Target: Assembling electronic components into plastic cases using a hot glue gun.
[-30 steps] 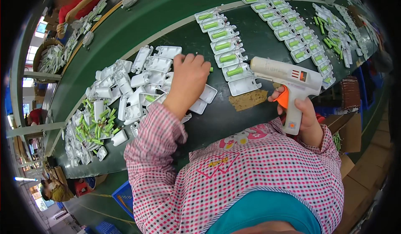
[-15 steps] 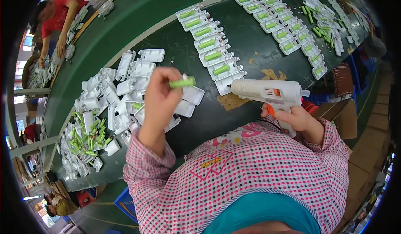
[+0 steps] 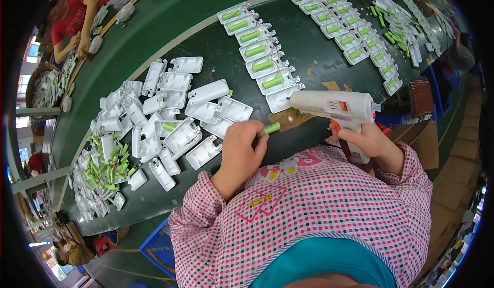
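Note:
My left hand (image 3: 242, 146) pinches a green cylindrical battery (image 3: 272, 128) near the table's front edge. In my right hand (image 3: 368, 141) is a white hot glue gun (image 3: 334, 105), its fingers wrapped round the handle by the orange trigger. The gun's nozzle points left, over the near end of a white plastic shell (image 3: 278, 102). That shell shows no battery in it and ends a row of shells holding green batteries (image 3: 272, 82). Left of the row lies a heap of loose white shells (image 3: 175, 82).
Loose green batteries (image 3: 110, 167) lie among white parts at the left. More filled shells (image 3: 355, 55) stand in rows at the right. Brown cardboard (image 3: 288, 122) lies under the gun. Across the green belt, a person in red (image 3: 72, 18) works. A blue crate (image 3: 159, 247) sits below the table.
My left hand has moved right and toward me with the battery, off the shell heap. The glue gun has shifted slightly right. The person in red has drawn both hands together.

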Available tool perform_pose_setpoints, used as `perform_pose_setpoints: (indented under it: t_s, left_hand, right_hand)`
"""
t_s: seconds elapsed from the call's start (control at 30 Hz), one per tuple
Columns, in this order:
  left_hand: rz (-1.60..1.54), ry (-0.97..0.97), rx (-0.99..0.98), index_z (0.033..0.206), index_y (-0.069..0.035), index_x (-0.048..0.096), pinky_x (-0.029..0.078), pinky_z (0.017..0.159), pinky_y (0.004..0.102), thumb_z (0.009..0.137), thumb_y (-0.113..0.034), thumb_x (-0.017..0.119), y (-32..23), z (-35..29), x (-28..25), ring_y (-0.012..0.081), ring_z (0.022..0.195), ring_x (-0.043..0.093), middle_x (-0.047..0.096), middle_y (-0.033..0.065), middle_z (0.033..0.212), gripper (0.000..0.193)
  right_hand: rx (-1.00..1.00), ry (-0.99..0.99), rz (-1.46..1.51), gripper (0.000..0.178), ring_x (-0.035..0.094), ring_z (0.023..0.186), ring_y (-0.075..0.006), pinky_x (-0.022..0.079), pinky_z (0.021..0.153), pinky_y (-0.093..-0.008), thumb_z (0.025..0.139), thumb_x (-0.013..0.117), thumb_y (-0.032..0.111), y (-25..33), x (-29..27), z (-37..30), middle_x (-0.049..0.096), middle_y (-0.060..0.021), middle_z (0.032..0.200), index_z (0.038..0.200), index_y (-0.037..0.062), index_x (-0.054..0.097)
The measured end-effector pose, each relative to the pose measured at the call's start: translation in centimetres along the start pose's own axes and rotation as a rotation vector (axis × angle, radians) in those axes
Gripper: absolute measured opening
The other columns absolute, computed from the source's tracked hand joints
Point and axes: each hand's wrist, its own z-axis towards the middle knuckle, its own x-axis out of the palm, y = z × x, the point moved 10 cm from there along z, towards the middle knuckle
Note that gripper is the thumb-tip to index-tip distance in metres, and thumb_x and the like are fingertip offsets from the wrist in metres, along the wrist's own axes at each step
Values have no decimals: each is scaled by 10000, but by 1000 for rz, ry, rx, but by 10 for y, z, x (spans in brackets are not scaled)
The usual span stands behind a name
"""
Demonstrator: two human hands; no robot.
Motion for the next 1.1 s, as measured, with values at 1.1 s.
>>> perform_pose_setpoints:
  t_s: [1.1]
  left_hand:
    - [327,-159,172,802,-113,663,349,930,443,698,-152,783,3,66,40,248,1027,536,585,15,995,163]
  right_hand:
    - [-25,-67,103,380,615,949,-208,493,870,-348,947,565,200,5,-5,-5,622,-115,1058,1234,-48,541]
